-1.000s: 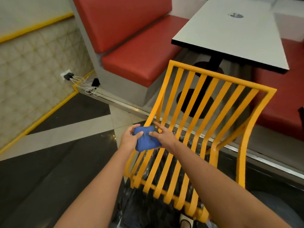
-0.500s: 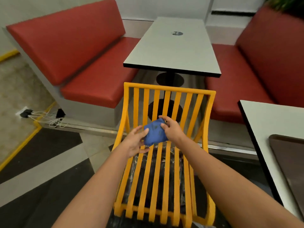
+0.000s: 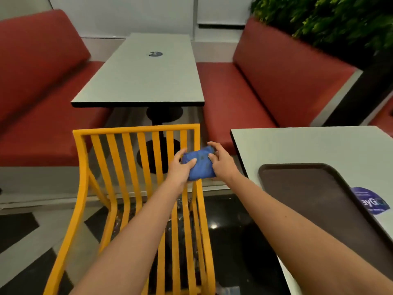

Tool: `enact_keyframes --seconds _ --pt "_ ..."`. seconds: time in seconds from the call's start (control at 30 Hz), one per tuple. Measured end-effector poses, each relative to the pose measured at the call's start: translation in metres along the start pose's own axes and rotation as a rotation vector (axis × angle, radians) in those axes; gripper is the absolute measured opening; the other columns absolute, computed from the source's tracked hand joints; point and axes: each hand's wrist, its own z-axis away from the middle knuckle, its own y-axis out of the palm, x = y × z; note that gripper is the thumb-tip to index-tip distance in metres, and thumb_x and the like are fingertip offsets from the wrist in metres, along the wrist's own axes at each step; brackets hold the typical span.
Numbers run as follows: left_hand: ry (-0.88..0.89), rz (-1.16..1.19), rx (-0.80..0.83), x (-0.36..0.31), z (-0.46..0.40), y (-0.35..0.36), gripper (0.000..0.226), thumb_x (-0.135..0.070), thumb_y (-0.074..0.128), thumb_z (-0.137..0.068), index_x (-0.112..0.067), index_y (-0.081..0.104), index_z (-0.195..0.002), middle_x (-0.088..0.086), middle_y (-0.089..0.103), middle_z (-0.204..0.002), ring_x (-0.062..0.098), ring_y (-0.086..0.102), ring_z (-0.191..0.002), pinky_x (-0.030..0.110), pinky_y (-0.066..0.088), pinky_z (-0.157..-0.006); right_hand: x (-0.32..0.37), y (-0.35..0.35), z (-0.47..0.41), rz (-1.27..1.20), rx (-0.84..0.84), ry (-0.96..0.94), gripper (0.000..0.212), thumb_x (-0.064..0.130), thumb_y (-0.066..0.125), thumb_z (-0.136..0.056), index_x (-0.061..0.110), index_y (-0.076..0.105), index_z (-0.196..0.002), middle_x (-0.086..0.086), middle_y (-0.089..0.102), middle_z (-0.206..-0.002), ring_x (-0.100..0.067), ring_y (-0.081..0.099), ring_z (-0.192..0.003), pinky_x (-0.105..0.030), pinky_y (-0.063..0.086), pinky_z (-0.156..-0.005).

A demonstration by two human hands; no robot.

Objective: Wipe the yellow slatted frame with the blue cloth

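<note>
Your two hands meet on the blue cloth [image 3: 200, 163], a bunched wad held at the right-hand edge of the yellow slatted frame [image 3: 136, 179] — roughly level with the upper third of its outer right upright. Your left hand [image 3: 180, 169] grips the cloth from the left, thumb laid over its top and fingers curled beneath; your right hand [image 3: 221, 162] grips it from the right, fingertips pressed into the fabric and the index finger arched over the far edge. Whether the cloth actually touches the upright cannot be told, since the wad and your left hand cover that stretch of metal. The frame stands tilted away from you, its top rail farthest off and its slats curving down toward the bottom of the view, where your left forearm crosses them. Beyond the top rail stands a grey table [image 3: 144, 81] on a black pedestal, flanked by two red benches [image 3: 38, 107] — one on either side. At your right, a second table [image 3: 297, 145] carries a dark brown tray [image 3: 314, 196], beside which lies a round blue sticker [image 3: 370, 201]. Green foliage [image 3: 331, 15] fills the upper right corner.
</note>
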Motion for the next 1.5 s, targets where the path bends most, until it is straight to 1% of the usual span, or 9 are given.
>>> enact_keyframes --seconds 0.2,0.33,0.53,0.77,0.93,1.03,1.1,1.2,1.5 --pt "0.295 -0.362 0.035 0.018 0.017 0.128 0.031 -0.006 0.057 -0.089 -0.008 0.061 -0.119 0.009 0.056 -0.119 0.018 0.053 -0.104 0.016 0.039 -0.082 -0.06 -0.104 0.01 0.177 -0.147 0.061 0.042 0.01 0.034 -0.1 0.016 0.036 -0.141 -0.024 0.054 -0.127 -0.034 0.056 -0.11 -0.037 0.044 -0.092" --pt "0.277 -0.415 0.147 0.047 0.034 0.201 0.032 -0.01 0.056 -0.091 -0.008 0.057 -0.123 0.01 0.055 -0.115 0.016 0.054 -0.098 0.009 0.043 -0.07 -0.106 -0.168 0.029 0.339 -0.157 0.163 0.045 0.014 0.034 -0.1 0.021 0.029 -0.145 -0.024 0.058 -0.119 -0.034 0.059 -0.104 -0.038 0.045 -0.085" --pt "0.159 -0.535 0.319 0.098 0.054 0.266 0.037 -0.008 0.051 -0.093 -0.008 0.052 -0.13 0.015 0.049 -0.124 0.024 0.051 -0.112 0.015 0.035 -0.087 -0.178 -0.216 0.058 0.389 -0.193 0.339 0.048 0.022 0.036 -0.1 0.019 0.024 -0.146 -0.022 0.061 -0.117 -0.036 0.059 -0.104 -0.038 0.045 -0.08" --pt "0.171 -0.651 0.37 0.136 0.059 0.284 0.041 -0.006 0.052 -0.093 -0.01 0.048 -0.134 0.008 0.037 -0.112 0.01 0.043 -0.093 0.004 0.026 -0.083 -0.223 -0.214 0.073 0.363 -0.163 0.379 0.048 0.015 0.039 -0.1 0.013 0.025 -0.146 -0.017 0.043 -0.139 -0.03 0.047 -0.123 -0.035 0.039 -0.097" --pt "0.252 -0.82 0.21 0.146 0.063 0.283 0.039 -0.024 0.056 -0.092 -0.019 0.046 -0.13 -0.005 0.041 -0.112 0.009 0.048 -0.085 0.011 0.038 -0.064 -0.23 -0.21 0.078 0.502 -0.187 0.387 0.046 0.019 0.04 -0.099 0.016 0.028 -0.144 -0.011 0.041 -0.135 -0.028 0.052 -0.113 -0.04 0.047 -0.089" --pt "0.506 -0.913 0.167 0.145 0.062 0.275 0.045 -0.021 0.069 -0.082 -0.017 0.055 -0.125 0.011 0.052 -0.129 0.03 0.057 -0.106 0.038 0.051 -0.08 -0.227 -0.21 0.081 0.67 -0.246 0.372 0.047 0.024 0.044 -0.098 0.022 0.03 -0.142 -0.008 0.037 -0.131 -0.025 0.045 -0.115 -0.04 0.051 -0.08" --pt "0.699 -1.175 0.325 0.146 0.061 0.271 0.047 -0.029 0.061 -0.088 -0.017 0.052 -0.132 0.01 0.039 -0.145 0.032 0.036 -0.133 0.048 0.036 -0.102 -0.225 -0.209 0.084 0.748 -0.255 0.334 0.043 0.028 0.046 -0.097 0.024 0.036 -0.138 -0.007 0.037 -0.128 -0.024 0.041 -0.114 -0.038 0.052 -0.076" --pt "0.535 -1.386 0.46 0.146 0.057 0.265 0.058 -0.048 0.037 -0.095 -0.024 0.026 -0.146 -0.001 0.014 -0.156 0.021 0.002 -0.144 0.046 0.004 -0.114 -0.228 -0.205 0.091 0.831 -0.201 0.305 0.04 0.032 0.043 -0.098 0.026 0.039 -0.137 -0.006 0.039 -0.127 -0.023 0.041 -0.112 -0.037 0.05 -0.081" --pt "0.497 -1.373 0.585 0.135 0.047 0.263 0.058 -0.051 0.034 -0.095 -0.028 0.02 -0.147 0.001 0.005 -0.157 0.024 -0.003 -0.144 0.043 0.002 -0.115 -0.226 -0.203 0.087 0.925 -0.178 0.363 0.04 0.034 0.035 -0.1 0.031 0.037 -0.14 -0.006 0.039 -0.132 -0.026 0.037 -0.118 -0.04 0.041 -0.092"
